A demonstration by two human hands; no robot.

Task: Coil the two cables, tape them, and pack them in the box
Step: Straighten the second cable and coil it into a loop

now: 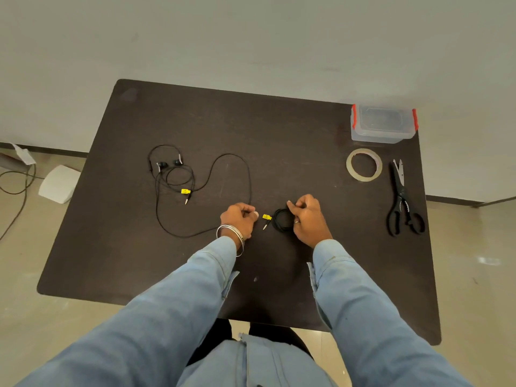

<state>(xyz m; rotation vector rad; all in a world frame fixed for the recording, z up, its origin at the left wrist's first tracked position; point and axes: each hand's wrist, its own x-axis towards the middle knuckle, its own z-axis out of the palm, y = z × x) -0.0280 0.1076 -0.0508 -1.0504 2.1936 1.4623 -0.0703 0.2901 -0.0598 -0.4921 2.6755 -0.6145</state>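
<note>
A small black cable coil (278,220) lies on the dark table (279,129). My right hand (308,220) grips the coil's right side with curled fingers. A yellow tag (267,217) and a jack plug (264,226) stick out at the coil's left. My left hand (237,219) sits just left of the tag, pinching a black strand that loops away up and to the left. Loose black earphones (170,166) with a second yellow tag (184,191) sprawl at the left. The clear box (384,124) with red clips stands at the far right corner.
A roll of clear tape (363,164) lies in front of the box, with black scissors (402,199) to its right near the table edge. On the floor to the left are a white object (57,184) and a stray wire.
</note>
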